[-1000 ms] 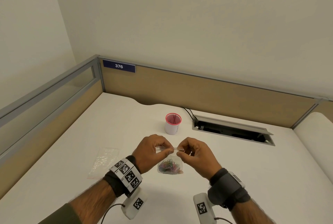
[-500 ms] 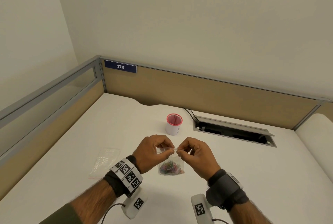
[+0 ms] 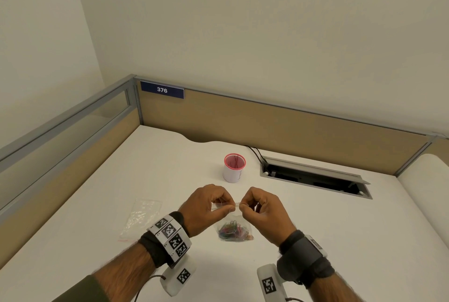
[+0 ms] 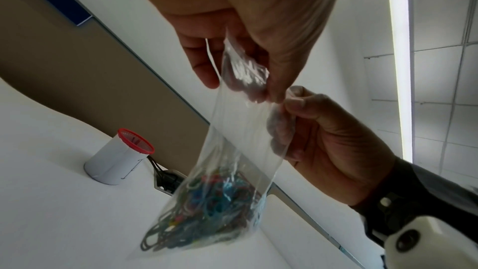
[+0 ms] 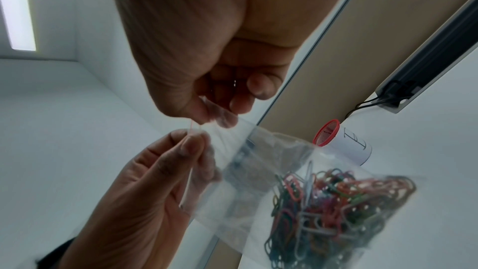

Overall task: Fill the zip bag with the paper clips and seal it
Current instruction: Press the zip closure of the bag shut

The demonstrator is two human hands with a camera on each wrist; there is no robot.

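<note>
A clear zip bag (image 3: 232,220) hangs above the white desk with a heap of coloured paper clips (image 3: 235,231) at its bottom. My left hand (image 3: 229,207) pinches the bag's top strip between thumb and forefinger. My right hand (image 3: 243,207) pinches the same strip right beside it, the fingertips nearly touching. In the left wrist view the bag (image 4: 240,146) droops from both hands, the clips (image 4: 207,214) bunched low. The right wrist view shows the thin zip strip (image 5: 190,163) held by the left hand (image 5: 191,137), and the clips (image 5: 336,201) are sharp.
A white cup with a red mesh rim (image 3: 233,168) stands behind the hands. A second, empty clear bag (image 3: 141,216) lies flat to the left. An open cable slot (image 3: 313,177) with black cords is at the back right. Partition walls (image 3: 279,129) bound the desk behind and to the left.
My right hand has slid left along the bag's top strip, closing the gap to the left hand. The bag and clips hang in much the same place.
</note>
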